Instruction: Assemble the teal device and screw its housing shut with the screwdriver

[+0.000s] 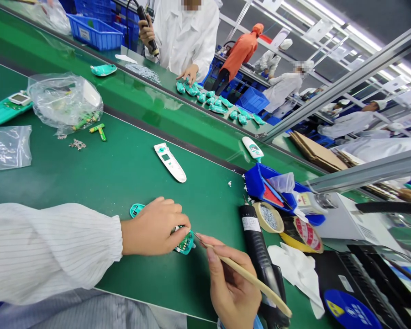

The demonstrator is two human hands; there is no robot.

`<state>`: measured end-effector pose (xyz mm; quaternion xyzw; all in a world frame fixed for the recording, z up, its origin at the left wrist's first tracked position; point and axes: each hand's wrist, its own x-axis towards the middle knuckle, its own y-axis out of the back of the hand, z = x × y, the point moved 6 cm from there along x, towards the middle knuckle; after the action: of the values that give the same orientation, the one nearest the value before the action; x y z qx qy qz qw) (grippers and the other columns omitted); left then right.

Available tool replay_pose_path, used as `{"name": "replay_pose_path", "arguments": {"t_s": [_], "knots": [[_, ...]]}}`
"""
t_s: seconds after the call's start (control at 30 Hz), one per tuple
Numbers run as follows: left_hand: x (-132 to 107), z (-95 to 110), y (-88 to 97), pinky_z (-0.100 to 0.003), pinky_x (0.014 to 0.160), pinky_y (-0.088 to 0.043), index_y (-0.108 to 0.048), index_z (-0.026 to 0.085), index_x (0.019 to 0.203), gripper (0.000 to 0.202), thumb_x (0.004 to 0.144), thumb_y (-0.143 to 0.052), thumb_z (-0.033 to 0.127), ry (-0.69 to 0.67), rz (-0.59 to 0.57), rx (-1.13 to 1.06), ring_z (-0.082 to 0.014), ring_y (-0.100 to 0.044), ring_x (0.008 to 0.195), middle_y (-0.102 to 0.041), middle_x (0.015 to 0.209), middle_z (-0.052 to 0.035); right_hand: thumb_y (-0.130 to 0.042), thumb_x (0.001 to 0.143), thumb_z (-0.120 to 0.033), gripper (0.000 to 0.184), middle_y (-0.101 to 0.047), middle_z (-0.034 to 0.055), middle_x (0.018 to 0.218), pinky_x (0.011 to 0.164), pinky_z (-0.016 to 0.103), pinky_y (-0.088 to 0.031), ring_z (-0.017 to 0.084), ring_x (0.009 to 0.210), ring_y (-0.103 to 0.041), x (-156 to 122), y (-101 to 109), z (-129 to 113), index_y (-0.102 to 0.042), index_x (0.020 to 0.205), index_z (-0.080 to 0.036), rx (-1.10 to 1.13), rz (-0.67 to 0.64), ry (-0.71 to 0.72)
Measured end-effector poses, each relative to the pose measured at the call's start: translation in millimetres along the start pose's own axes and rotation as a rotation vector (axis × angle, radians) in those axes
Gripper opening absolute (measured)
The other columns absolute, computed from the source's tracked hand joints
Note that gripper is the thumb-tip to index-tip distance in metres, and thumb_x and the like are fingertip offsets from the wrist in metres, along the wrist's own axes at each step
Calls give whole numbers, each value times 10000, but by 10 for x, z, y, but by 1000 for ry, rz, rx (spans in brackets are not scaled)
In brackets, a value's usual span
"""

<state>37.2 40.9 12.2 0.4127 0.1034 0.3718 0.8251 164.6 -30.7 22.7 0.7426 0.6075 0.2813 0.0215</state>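
Observation:
My left hand (157, 226) is closed on a teal device housing (184, 244) with a green circuit board showing at its right end. The housing's other end pokes out beyond the hand, and its middle is hidden under my fingers. My right hand (233, 278) pinches a slim tool (250, 276) with a curved beige handle and a narrow metal tip. That tip points at the board end of the housing; whether they touch I cannot tell. Farther up on the green mat lies a white device shell (171, 162) with a small window.
An electric screwdriver (256, 242), a dish of screws (269, 217), a tape roll (303, 233) and a blue bin (270, 187) crowd the right. Leftward lie a plastic bag of parts (68, 98) and another teal device (8, 107). A co-worker (187, 41) works across the line.

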Motion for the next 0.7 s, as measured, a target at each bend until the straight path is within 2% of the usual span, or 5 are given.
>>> {"name": "replay_pose_path", "arguments": {"t_s": [0.1, 0.3, 0.7], "knots": [[-7, 6, -6, -293, 644, -295, -613, 212, 825, 225, 855, -394, 256, -6, 9, 3, -139, -469, 695, -558, 732, 1, -511, 803, -80, 145, -651, 55, 871, 711, 318, -563, 183, 824, -645, 29, 1, -22, -534, 881, -199, 42, 66, -37], [-4, 13, -4, -295, 632, -273, -608, 207, 806, 233, 854, -387, 262, -10, 17, 36, -141, -458, 682, -551, 721, -3, -545, 795, -113, 125, -648, 63, 879, 694, 312, -573, 191, 814, -650, 21, -31, 60, -532, 893, -190, 80, 88, -131], [2, 19, 3, -292, 629, -266, -609, 214, 804, 224, 853, -397, 264, -10, 24, 32, -139, -453, 674, -545, 711, 1, -555, 783, -109, 143, -647, 66, 853, 705, 332, -559, 198, 833, -641, 1, -40, 80, -530, 896, -192, 15, 62, -83]]}}
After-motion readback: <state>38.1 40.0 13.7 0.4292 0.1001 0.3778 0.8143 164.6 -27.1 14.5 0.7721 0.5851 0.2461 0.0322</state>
